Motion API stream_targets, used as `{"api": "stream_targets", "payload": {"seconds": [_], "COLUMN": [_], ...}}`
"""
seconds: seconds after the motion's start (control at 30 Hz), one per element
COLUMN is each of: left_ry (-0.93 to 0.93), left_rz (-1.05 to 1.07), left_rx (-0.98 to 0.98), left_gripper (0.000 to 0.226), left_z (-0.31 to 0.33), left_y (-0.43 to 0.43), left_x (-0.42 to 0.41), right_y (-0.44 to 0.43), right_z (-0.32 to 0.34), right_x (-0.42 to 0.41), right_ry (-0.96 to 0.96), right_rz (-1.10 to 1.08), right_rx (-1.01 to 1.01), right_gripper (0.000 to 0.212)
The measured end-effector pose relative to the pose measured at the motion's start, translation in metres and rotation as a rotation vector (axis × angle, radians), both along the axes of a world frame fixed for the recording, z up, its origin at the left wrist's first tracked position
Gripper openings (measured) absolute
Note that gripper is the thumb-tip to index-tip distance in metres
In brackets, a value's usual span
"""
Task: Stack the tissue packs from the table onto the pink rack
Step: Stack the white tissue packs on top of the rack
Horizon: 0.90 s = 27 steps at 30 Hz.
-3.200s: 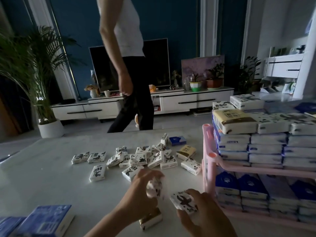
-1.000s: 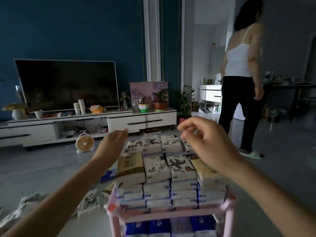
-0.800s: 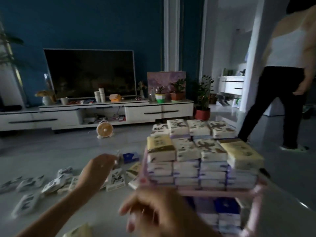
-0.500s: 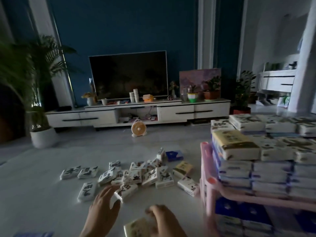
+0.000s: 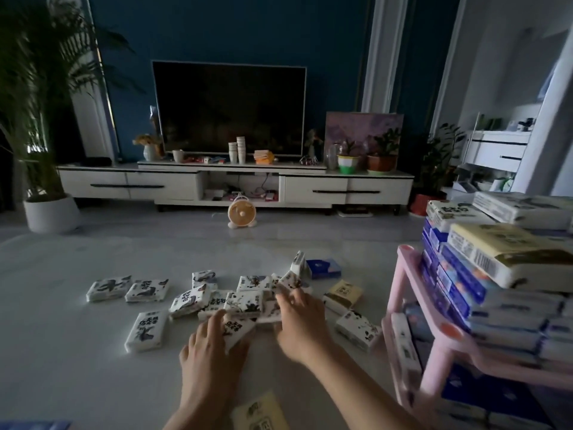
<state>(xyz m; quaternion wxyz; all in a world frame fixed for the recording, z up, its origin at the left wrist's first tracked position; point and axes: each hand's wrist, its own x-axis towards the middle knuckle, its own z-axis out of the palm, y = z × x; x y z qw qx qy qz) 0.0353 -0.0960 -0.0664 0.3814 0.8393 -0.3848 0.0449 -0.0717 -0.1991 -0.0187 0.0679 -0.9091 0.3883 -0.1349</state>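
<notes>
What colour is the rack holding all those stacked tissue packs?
The rack is pink, clearest in the head view.

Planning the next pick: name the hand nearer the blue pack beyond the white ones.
Right. The right hand is just short of the blue pack; the left hand lies farther back-left.
</notes>
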Motion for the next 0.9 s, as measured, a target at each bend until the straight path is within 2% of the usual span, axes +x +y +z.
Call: {"api": "stream_targets", "payload": {"seconds": [0.1,0.2,0.27,0.37,0.43,0.5,0.63,0.8,0.9], "left_ry": [0.034,0.089,0.173,0.237,0.24,0.262,0.236,0.214,0.14], "left_rz": [0.041,0.04,-0.001,-0.082,-0.154,-0.237,-0.363,-0.459,-0.46], "left_rx": [0.022,0.092,-0.039,-0.332,-0.476,-0.583,-0.692,-0.721,-0.72], "left_gripper": [0.066,0.071,0.074,0.05,0.044,0.048,0.042,0.033,0.035], "left_z": [0.001,0.01,0.023,0.054,0.081,0.107,0.155,0.195,0.207], "left_y": [0.007,0.028,0.046,0.067,0.071,0.067,0.052,0.024,0.002], "left_x": [-0.003,-0.01,-0.021,-0.046,-0.065,-0.087,-0.14,-0.196,-0.215], "right_y": [0.007,0.028,0.05,0.087,0.107,0.115,0.111,0.088,0.069], "right_z": [-0.004,-0.002,-0.001,0.011,0.035,0.067,0.123,0.149,0.152], "right_x": [-0.01,-0.032,-0.049,-0.076,-0.098,-0.124,-0.181,-0.244,-0.263], "right_ry": [-0.1,-0.255,-0.359,-0.522,-0.629,-0.749,-0.989,-1.03,-1.013], "right_rz": [0.026,0.079,0.128,0.169,0.175,0.133,0.028,-0.155,-0.214], "right_rx": [-0.099,-0.096,-0.116,-0.248,-0.349,-0.503,-0.569,-0.661,-0.703], "right_gripper": [0.046,0.037,0.033,0.031,0.033,0.029,0.024,0.03,0.033]}}
